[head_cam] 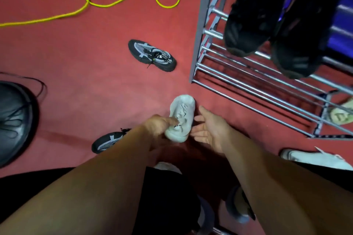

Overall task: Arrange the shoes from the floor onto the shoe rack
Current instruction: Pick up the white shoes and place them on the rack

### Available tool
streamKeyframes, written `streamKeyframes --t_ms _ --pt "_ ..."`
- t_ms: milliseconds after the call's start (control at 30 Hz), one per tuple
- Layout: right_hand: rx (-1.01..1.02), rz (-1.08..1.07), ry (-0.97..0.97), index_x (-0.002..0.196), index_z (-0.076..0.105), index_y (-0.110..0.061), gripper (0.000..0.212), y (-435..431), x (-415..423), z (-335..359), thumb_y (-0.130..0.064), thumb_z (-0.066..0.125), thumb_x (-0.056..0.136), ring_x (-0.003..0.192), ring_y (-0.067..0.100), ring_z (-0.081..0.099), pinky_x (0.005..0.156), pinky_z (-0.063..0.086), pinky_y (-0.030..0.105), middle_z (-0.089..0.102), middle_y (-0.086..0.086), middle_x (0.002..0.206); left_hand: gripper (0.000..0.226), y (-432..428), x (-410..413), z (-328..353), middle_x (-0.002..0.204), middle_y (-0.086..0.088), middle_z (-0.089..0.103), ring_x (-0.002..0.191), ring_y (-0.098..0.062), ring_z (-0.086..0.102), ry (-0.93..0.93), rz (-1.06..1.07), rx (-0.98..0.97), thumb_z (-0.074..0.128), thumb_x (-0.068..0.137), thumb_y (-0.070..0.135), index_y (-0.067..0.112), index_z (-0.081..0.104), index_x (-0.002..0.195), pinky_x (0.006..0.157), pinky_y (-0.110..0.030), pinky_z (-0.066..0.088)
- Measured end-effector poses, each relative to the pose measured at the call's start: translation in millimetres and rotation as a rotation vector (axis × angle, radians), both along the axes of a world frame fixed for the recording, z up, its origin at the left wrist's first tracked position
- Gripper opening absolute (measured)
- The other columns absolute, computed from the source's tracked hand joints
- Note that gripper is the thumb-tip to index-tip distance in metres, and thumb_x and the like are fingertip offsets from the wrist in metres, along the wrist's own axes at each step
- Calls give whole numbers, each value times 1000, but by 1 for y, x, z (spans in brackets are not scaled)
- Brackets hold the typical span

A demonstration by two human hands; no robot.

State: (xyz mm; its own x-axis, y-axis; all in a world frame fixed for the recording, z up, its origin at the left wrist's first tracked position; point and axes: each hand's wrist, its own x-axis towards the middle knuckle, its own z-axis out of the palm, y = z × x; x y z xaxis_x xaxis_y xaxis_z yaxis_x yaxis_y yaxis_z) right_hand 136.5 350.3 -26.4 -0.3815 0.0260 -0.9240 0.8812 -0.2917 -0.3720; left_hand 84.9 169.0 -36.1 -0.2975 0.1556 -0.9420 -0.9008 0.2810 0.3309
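A white sneaker (181, 114) is at the middle of the view over the red floor. My left hand (159, 125) grips it at its near end. My right hand (208, 128) is open just to its right, palm up, fingertips near the shoe. A black and grey sneaker (151, 55) lies on the floor farther off. Its mate (107, 142) lies partly hidden behind my left forearm. The metal shoe rack (257, 82) stands at the right, with a pair of black shoes (267, 28) on an upper shelf.
A yellow cord (118, 2) loops across the far floor. A black round object (13, 120) with a thin cable sits at the left edge. Another white shoe (315, 158) lies at the right, and beige shoes (342, 114) sit beyond the rack's end.
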Motion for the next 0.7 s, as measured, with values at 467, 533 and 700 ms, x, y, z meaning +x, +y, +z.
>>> streamKeyframes --t_ms 467,533,700 --pt "468 -211 229 127 64 -2 49 95 87 169 -42 61 98 102 35 66 101 53 50 69 14 106 17 34 30 236 81 -8 75 64 -21 72 261 -356 19 63 76 14 11 73 90 56 -25 57" --pt "483 -263 269 131 64 -6 52 114 110 187 -45 62 97 102 30 64 104 50 49 68 8 104 30 48 41 260 88 -10 75 70 -23 72 286 -354 46 64 70 18 11 73 99 59 -26 58" --pt "404 -469 320 120 68 -7 54 155 181 213 -53 63 93 93 28 69 85 54 42 75 10 102 79 86 73 302 117 -19 72 96 -33 71 319 -388 137 74 46 19 1 72 122 83 -40 61"
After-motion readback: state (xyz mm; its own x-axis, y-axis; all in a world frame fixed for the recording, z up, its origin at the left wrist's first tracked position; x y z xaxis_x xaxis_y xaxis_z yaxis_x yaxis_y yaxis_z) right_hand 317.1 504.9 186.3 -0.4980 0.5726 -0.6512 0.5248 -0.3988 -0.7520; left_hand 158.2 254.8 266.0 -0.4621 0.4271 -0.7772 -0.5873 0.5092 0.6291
